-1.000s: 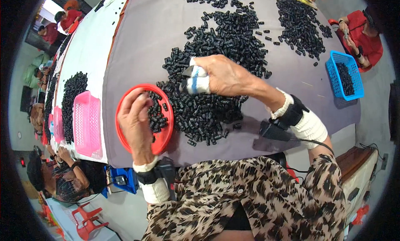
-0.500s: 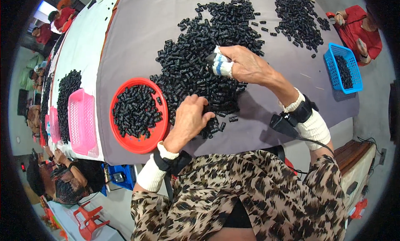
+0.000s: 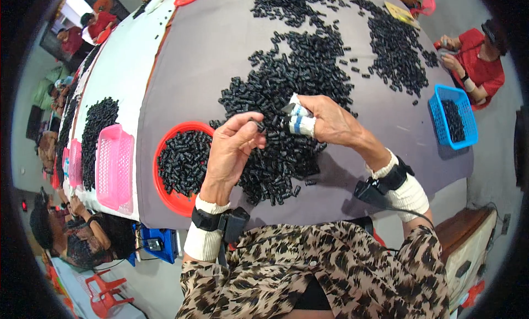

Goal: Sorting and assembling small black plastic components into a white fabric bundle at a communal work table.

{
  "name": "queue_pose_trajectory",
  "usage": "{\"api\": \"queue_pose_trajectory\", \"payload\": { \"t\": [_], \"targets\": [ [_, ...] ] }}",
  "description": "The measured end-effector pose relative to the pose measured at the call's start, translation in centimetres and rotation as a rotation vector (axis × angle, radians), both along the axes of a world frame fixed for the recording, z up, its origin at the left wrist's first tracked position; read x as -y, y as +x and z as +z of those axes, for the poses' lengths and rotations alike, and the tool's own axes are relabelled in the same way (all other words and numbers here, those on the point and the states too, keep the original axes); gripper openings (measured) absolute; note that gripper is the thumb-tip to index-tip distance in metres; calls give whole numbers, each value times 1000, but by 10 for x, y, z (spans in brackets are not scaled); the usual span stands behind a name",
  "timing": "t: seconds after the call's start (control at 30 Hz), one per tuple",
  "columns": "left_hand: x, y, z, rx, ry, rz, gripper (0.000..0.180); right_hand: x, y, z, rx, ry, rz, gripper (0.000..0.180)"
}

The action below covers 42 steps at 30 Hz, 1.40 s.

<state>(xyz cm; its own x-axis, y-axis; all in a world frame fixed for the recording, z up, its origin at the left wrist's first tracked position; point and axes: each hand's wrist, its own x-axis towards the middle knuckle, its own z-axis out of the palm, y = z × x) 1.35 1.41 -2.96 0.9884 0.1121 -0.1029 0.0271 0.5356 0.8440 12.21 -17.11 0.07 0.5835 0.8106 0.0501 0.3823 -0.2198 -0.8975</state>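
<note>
The left hand (image 3: pixel 231 148) has lifted off the pile of black pieces (image 3: pixel 286 115), now pinching one piece; the taped right hand (image 3: pixel 325 120) stays on the pile, fingers curled, near the red tray (image 3: pixel 165 195) by the desk's near edge

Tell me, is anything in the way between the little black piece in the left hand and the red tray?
Nothing visible. The left hand pinches a small black piece above the heap of black pieces; the red tray, already holding pieces, lies open just beside it.
</note>
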Motion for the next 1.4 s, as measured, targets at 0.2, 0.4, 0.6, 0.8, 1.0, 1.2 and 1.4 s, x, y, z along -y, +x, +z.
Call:
{"api": "queue_pose_trajectory", "payload": {
  "t": [0.2,0.4,0.6,0.8,1.0,1.2,1.4],
  "targets": [
    [-4,-8,36,261,-309,-4,28,-32,-20,36,15,169,97,31],
    [-7,-15,53,325,-251,21,28,-46,-26,58,6,176,79,32],
    [-9,-18,58,297,-231,75,27,-51,-33,75,85,140,52,30],
    [-14,-20,58,281,-262,21,27,-53,-32,75,107,114,35,26],
    [-15,-19,55,299,-212,72,25,-54,-30,73,143,120,27,24],
    [-12,-19,56,312,-176,93,25,-54,-30,70,100,130,34,23],
    [-7,-20,62,278,-184,83,27,-53,-27,67,104,151,68,26]
  ]
}}
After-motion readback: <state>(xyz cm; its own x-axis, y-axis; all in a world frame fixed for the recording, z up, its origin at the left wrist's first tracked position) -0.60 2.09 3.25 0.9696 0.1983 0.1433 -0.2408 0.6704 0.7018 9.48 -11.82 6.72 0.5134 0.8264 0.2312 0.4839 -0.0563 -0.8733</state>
